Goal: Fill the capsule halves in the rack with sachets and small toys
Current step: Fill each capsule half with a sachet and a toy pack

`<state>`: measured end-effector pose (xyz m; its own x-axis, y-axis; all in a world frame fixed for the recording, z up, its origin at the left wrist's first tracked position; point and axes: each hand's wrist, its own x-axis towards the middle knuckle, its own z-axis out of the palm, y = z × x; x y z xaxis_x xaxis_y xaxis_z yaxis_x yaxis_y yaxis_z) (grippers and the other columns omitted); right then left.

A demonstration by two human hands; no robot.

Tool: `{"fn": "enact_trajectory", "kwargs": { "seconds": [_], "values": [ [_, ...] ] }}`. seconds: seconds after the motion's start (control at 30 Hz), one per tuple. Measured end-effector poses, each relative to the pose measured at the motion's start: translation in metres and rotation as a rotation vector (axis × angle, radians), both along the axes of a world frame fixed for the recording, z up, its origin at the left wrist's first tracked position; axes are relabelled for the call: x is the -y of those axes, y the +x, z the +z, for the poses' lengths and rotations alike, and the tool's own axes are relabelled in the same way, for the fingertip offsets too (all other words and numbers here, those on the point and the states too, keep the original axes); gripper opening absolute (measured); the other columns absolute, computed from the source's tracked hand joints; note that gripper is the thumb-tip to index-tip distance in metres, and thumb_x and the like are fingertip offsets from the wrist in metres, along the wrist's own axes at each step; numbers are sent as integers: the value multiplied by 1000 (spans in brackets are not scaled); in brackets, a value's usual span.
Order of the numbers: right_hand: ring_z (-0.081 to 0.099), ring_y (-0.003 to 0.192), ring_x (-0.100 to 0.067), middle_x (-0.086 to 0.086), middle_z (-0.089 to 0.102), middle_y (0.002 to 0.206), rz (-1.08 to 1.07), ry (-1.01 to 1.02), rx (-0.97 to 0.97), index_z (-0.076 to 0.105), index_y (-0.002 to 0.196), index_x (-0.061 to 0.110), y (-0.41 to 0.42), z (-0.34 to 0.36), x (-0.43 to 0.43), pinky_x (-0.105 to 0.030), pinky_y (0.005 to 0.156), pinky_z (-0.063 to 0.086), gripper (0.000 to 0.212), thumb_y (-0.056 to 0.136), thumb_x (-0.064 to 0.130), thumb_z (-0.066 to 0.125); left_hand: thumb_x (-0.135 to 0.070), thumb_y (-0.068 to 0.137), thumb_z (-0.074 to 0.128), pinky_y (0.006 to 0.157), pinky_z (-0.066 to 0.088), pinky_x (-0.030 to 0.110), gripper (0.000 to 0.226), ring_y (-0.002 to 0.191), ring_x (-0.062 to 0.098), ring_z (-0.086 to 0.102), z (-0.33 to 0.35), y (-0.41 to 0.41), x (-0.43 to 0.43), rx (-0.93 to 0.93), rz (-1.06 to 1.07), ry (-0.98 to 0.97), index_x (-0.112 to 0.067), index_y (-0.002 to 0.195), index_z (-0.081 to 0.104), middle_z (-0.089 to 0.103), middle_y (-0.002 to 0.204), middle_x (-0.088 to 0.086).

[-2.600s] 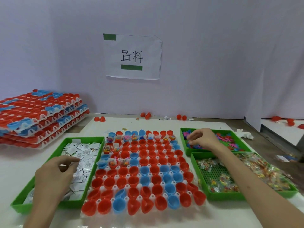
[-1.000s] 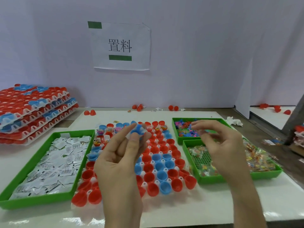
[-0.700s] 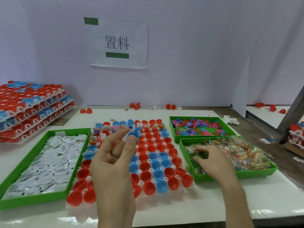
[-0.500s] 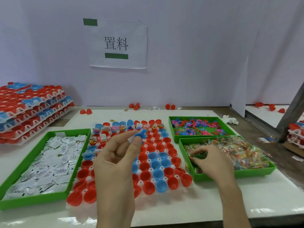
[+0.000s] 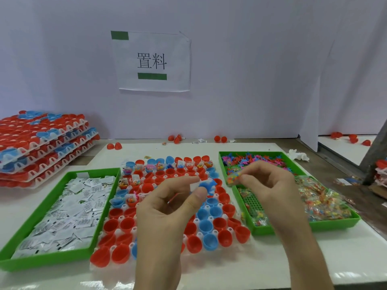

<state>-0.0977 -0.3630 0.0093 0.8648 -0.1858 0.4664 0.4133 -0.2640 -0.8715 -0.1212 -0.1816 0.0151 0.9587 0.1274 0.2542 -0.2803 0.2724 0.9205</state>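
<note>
A person's left hand [image 5: 167, 206] hovers over the middle of the rack [image 5: 120, 217]. Its thumb and forefinger pinch a blue toy [image 5: 209, 186] and a white sachet [image 5: 193, 186] together, likely to drop them as one load. The right hand [image 5: 272, 185] pinches a clear packet of coloured bits [image 5: 233, 178] just beside them. Capsule halves [image 5: 224, 237] along the rack's far edge are filled, while those towards the tabletop's front edge sit empty.

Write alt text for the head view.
Two hands over a rack of red and blue capsule halves: the left hand pinches a blue toy and a white sachet, the right hand a small packet of coloured bits. A sachet tray lies left of the rack, a toy tray and a packet tray right of it.
</note>
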Motion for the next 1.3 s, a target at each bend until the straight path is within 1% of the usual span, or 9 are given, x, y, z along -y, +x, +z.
{"fn": "enact_trajectory", "kwargs": {
  "seconds": [0.1,0.23,0.43,0.57,0.73,0.87,1.03,1.13,1.3],
  "values": [
    [74,77,-12,1,76,78,203,-26,72,73,80,23,-12,13,-25,-17,71,55,15,82,9,69,-36,48,80,58,51,11,34,60,1,63,1,-2,1,32,12,39,-29,81,77,63,60,-11],
    [74,82,-15,2,76,83,265,-31,79,76,87,25,-17,17,-33,-20,72,57,17,81,12,68,-39,48,78,53,50,11,34,56,0,61,4,-3,-5,63,37,96,-34,82,76,63,59,-11],
    [72,78,-13,-3,75,83,354,-119,12,76,88,24,-20,18,-24,-19,71,56,20,84,6,68,-37,49,81,57,53,15,32,59,7,67,0,0,-12,56,-49,170,-33,80,77,69,66,-1],
    [71,78,-12,-3,74,85,406,-248,-62,75,84,27,-23,20,-15,-16,71,54,34,88,-5,63,-30,53,83,59,54,17,23,63,10,69,-2,-1,-19,38,-172,232,-29,76,79,74,68,4],
    [72,94,-17,-3,74,100,499,-194,-135,75,94,28,-24,21,-20,-23,82,56,10,88,22,71,-27,58,81,64,56,20,13,72,15,72,-5,1,-28,70,-166,255,-26,71,79,75,73,1],
    [74,91,-20,-3,76,95,483,-158,-104,77,94,27,-18,18,-37,-26,81,59,19,79,16,75,-25,55,82,62,55,17,13,68,10,71,-9,3,-38,56,-104,170,-24,68,79,74,71,2],
    [74,89,-18,1,77,93,507,-127,-79,76,96,28,-11,17,-63,-24,80,59,18,79,21,77,-30,46,84,61,54,16,22,70,13,72,-16,8,-57,32,-23,29,-19,64,77,75,73,6],
    [74,87,-16,4,77,92,565,-151,-64,76,95,30,-4,22,-81,-22,77,58,23,82,12,80,-27,45,93,64,56,19,28,76,19,74,-22,14,-71,9,0,-1,-18,65,75,76,76,10],
    [74,81,-11,5,77,87,578,-206,-79,75,90,27,24,31,-106,-18,74,57,25,83,4,78,-54,43,92,66,55,18,50,78,15,73,-26,20,-96,5,21,-1,-21,80,81,77,83,7]
  ]
}}
